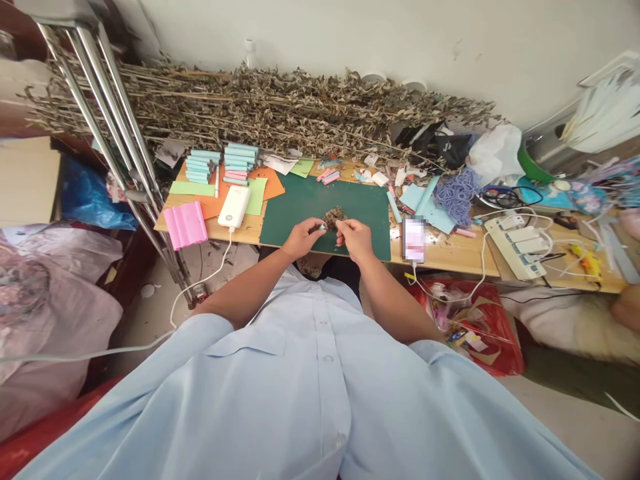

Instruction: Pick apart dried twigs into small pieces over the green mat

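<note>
Over the green cutting mat (285,200), both my hands are close together near the table's front edge. My left hand (303,239) is closed in a pinch, and the end of a small light-blue paper roll (323,227) shows at its fingertips. A crumbly brown clump of dried leaves (334,216) sits between and just beyond the hands. My right hand (355,239) is closed too, thumb and fingers pinched at the clump's right edge. The fingers partly hide what lies between the hands.
Dried plant stalks (280,100) lie along the wall. Light-blue rolls (240,157), a white power bank (234,205) and pink paper (185,225) are at left. A phone (414,240), purple yarn (457,193) and a power strip (515,245) are at right. Metal tripod legs (107,100) stand left.
</note>
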A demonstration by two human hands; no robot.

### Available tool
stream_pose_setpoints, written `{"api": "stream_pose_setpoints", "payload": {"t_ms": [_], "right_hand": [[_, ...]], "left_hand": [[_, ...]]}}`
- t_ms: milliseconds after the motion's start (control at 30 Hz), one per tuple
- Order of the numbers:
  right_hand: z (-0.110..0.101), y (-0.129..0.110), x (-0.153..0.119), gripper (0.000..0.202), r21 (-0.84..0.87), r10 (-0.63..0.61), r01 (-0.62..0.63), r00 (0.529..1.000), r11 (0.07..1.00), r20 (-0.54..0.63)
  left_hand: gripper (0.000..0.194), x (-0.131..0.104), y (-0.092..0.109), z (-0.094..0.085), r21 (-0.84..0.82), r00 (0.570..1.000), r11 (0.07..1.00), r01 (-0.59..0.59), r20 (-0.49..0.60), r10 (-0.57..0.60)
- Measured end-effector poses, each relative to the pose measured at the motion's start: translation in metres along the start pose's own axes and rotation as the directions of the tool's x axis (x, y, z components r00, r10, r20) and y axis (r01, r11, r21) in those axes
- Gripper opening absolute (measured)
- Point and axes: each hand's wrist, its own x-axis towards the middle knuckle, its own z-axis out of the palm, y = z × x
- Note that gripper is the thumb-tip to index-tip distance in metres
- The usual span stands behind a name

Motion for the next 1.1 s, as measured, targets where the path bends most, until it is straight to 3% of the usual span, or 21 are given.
{"api": "stream_pose_setpoints", "payload": {"t_ms": [200, 467, 733, 867, 1100], "right_hand": [[-0.001, -0.013, -0.003, 0.038, 0.029, 0.051, -0.052, 0.998, 0.998, 0.032], [-0.004, -0.029, -0.004, 0.042, 0.087, 0.123, -0.146, 0.967, 0.986, 0.223], [-0.004, -0.038, -0.005, 0.042, -0.168, -0.007, 0.057, 0.958, 0.984, 0.286], [-0.001, -0.045, -0.008, 0.035, -0.254, -0.015, 0.1, 0.948, 0.962, 0.317], [-0.001, -0.047, -0.011, 0.019, -0.447, -0.084, 0.238, 0.937, 0.862, 0.338]], "left_hand": [[0.022, 0.0, -0.002, 0.0, -0.03, 0.999, 0.999, 0.033, -0.022, -0.033], [0.021, -0.001, -0.005, 0.003, -0.008, 1.0, 1.0, -0.003, -0.014, 0.002], [0.018, -0.003, -0.003, 0.002, 0.024, 1.0, 0.999, -0.022, 0.017, 0.021], [0.019, -0.003, -0.003, 0.002, 0.027, 0.999, 0.999, -0.034, 0.025, 0.034], [0.022, -0.003, -0.002, 0.002, 0.03, 0.998, 0.999, -0.042, 0.037, 0.041]]}}
